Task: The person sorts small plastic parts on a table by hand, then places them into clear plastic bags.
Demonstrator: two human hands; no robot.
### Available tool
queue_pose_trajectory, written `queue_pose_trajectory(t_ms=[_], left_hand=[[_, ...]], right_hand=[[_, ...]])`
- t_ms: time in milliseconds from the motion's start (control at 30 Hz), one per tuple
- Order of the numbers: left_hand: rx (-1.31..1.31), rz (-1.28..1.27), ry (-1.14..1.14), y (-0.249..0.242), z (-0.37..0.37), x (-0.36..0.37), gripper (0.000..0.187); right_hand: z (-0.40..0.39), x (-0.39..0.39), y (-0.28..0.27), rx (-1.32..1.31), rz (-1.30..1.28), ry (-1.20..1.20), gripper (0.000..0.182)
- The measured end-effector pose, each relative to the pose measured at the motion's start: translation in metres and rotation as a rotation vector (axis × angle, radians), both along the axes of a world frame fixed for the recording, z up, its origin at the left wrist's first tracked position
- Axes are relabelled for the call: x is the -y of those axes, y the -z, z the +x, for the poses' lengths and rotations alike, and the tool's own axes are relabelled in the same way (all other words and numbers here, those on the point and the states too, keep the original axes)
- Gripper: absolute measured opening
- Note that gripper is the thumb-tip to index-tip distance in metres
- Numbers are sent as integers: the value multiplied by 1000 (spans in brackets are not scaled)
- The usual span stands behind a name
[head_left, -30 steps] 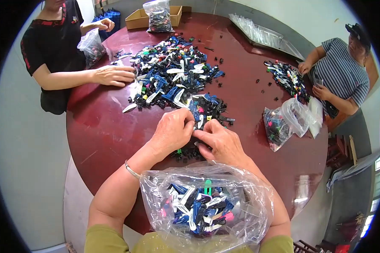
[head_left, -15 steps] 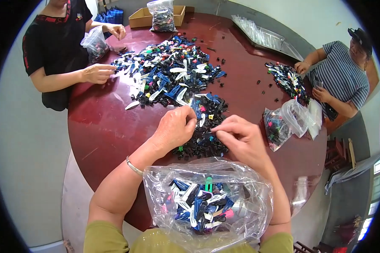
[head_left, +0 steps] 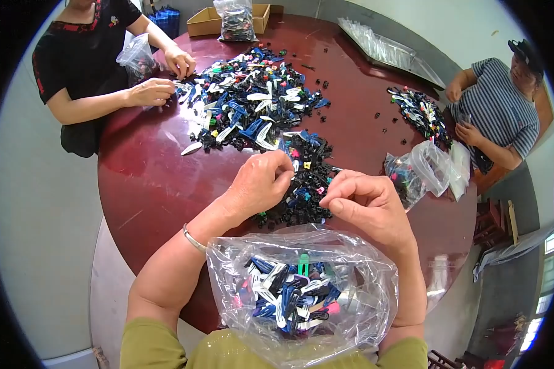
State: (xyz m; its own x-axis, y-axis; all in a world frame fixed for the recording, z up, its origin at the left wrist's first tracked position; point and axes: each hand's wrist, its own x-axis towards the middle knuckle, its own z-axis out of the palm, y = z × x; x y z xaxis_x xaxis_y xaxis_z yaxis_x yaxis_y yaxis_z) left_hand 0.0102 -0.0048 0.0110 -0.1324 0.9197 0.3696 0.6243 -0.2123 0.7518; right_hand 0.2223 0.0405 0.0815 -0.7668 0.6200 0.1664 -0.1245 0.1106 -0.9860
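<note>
My left hand (head_left: 261,183) is curled closed at the left edge of the near heap of small black claw clips (head_left: 305,200). A blue snap hair clip (head_left: 283,146) shows at its fingertips. On the heap's right side, my right hand (head_left: 372,208) has thumb and forefinger pinched together; I cannot tell what lies between them. Yellow, pink and green pieces are mixed among the black clips. Close to my body, below both hands, an open clear plastic bag (head_left: 363,277) holds blue, white and black snap clips (head_left: 286,295).
A large mixed heap of clips (head_left: 246,104) covers the middle of the red table (head_left: 141,209). Left, a person in black (head_left: 83,67) handles clips; right, a person in stripes (head_left: 498,104) sits by a smaller heap (head_left: 421,114). Bags (head_left: 412,175), a tray (head_left: 391,52) and a box (head_left: 204,23) lie around.
My right hand has drawn back to the right, away from the black clips. My left hand stays nearly in place. The left person's hands have come together at the heap's edge.
</note>
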Motion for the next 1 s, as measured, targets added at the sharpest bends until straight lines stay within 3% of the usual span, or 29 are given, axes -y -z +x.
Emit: queue_pose_trajectory(t_ms=[100, 267, 500, 600, 800, 967, 1000], left_hand=[[-16, 38, 16, 3, 0, -2, 8], [-10, 53, 89, -4, 1, 0, 8], [-79, 159, 197, 1, 3, -1, 9], [-70, 185, 216, -1, 4, -1, 9], [107, 106, 197, -12, 8, 5, 10], [385, -114, 43, -3, -4, -3, 13], [256, -63, 0, -5, -5, -3, 14]], right_hand=[[-2, 1, 1, 116, 33, 29, 8], [-19, -8, 38, 224, 382, 265, 22], [-22, -13, 51, 283, 550, 378, 15], [-21, -13, 47, 300, 559, 385, 14], [-18, -17, 52, 102, 197, 339, 8], [8, 13, -26, -81, 252, 430, 9], [11, 23, -36, -144, 207, 396, 10]])
